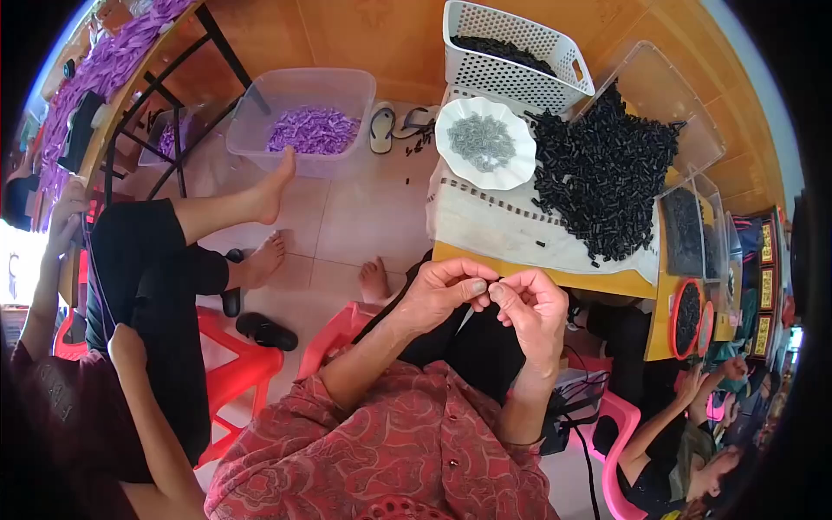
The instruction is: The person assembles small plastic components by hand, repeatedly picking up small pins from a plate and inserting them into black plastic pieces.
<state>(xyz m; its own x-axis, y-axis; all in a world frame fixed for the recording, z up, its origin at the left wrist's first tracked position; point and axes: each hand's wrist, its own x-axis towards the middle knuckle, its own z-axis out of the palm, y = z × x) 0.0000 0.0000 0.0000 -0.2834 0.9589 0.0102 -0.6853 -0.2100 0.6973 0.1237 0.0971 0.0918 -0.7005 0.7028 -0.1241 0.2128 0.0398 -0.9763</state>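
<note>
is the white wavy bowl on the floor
No, the white bowl sits on the cloth over the table, beside the black pieces.

The left forearm [360, 364] slants up and rightward, while the right forearm [527, 403] rises more steeply. The left hand [438, 295] and right hand [534, 314] meet at the fingertips, each thumb drawn in against bent fingers in a pinch.

Fingers [474, 287] hide pinched piece; purple heap [113, 65] cut off by top edge.
</note>
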